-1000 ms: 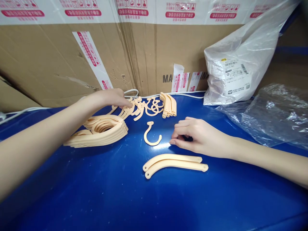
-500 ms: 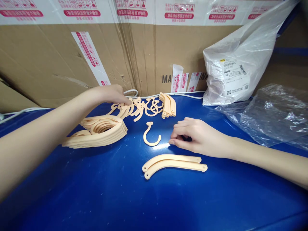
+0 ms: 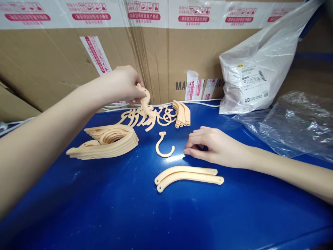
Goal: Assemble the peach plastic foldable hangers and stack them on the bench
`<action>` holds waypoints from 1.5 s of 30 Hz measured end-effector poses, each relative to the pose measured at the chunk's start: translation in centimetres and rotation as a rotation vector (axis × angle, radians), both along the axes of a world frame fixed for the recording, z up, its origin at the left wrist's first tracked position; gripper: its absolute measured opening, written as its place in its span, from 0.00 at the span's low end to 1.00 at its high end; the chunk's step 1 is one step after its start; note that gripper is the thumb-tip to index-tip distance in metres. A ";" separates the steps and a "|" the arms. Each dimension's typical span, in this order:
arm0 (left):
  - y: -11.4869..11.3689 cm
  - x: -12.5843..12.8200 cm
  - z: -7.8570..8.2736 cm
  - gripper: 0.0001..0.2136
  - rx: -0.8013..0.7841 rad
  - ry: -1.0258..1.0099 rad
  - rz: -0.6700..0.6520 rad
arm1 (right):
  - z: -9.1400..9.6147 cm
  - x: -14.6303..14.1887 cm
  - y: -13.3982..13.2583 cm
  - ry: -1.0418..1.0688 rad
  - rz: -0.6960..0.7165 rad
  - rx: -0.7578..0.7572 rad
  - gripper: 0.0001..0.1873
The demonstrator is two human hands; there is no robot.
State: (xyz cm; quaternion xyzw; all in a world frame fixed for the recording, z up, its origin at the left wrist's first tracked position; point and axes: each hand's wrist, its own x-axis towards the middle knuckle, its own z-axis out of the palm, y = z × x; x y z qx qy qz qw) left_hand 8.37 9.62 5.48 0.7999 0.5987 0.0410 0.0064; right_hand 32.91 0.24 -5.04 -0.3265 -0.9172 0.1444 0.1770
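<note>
Hand, left (image 3: 132, 86): clamped thumb-to-fingers on curved beige piece (image 3: 145, 103), held up over pile of loose parts (image 3: 135, 118); can't tell if touching at lower end. Nearer the wearer from there: stacked beige hangers (image 3: 117, 149). Right hand (image 3: 206, 146): resting on tabletop (image 3: 117, 208), half curled, can't tell whether pinched together. Just left of it: beige hook (image 3: 157, 147). Nearer the wearer: two curved arms (image 3: 189, 177), side by side. Beyond it: bundled arms (image 3: 183, 114).
</note>
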 end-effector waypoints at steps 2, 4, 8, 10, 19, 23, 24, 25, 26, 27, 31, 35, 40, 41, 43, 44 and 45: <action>-0.7 0.7 0.3 0.16 0.086 0.013 -0.063 | 0.0 0.2 0.2 0.020 -0.028 -0.037 0.13; -1.8 1.7 0.3 0.16 0.171 0.022 -0.155 | 0.0 0.3 0.5 0.055 -0.080 -0.109 0.14; -4.9 4.2 -0.6 0.08 0.295 -0.089 -0.336 | -0.3 0.7 0.9 0.274 -0.209 -0.264 0.12; -6.5 5.2 -1.4 0.05 0.290 -0.105 -0.326 | -0.4 0.8 1.0 0.432 -0.236 -0.309 0.15; -9.8 5.0 -5.9 0.05 0.035 -0.636 -0.579 | 0.1 1.3 0.9 0.387 -0.194 -0.240 0.06; -9.5 4.5 -6.8 0.06 -0.147 -0.859 -0.485 | 0.9 1.0 0.3 0.266 -0.118 -0.198 0.08; -9.5 4.4 -6.8 0.06 -0.222 -0.919 -0.426 | 1.0 0.9 0.2 0.246 -0.106 -0.189 0.09; -9.5 4.4 -6.9 0.06 -0.305 -0.979 -0.365 | 1.1 0.8 0.1 0.235 -0.094 -0.188 0.11; -9.5 4.4 -6.9 0.06 -0.381 -1.034 -0.310 | 1.1 0.7 0.0 0.230 -0.087 -0.198 0.13; -9.5 4.3 -6.9 0.06 -0.443 -1.080 -0.265 | 1.1 0.7 0.0 0.231 -0.086 -0.218 0.14; -9.7 4.3 -7.1 0.07 -0.565 -1.162 -0.157 | 0.4 0.8 0.1 0.208 -0.088 -0.258 0.15; -9.3 3.7 -8.0 0.10 -0.467 -1.085 -0.205 | 0.2 1.0 0.0 0.145 -0.063 -0.262 0.19; -7.9 2.5 -9.9 0.11 0.183 -0.340 -0.426 | 0.8 0.9 0.0 0.322 -0.087 -0.444 0.09; -7.7 2.4 -10.2 0.11 0.236 -0.210 -0.440 | 0.9 0.9 0.1 0.384 -0.091 -0.476 0.07; -7.2 2.5 -10.5 0.10 0.253 -0.077 -0.446 | 0.9 1.0 0.5 0.497 -0.106 -0.528 0.07; -7.0 2.7 -10.5 0.09 0.242 -0.057 -0.444 | 0.9 1.1 0.6 0.547 -0.117 -0.550 0.06; -6.8 2.9 -10.4 0.09 0.229 -0.046 -0.444 | 0.9 1.3 0.8 0.592 -0.131 -0.576 0.06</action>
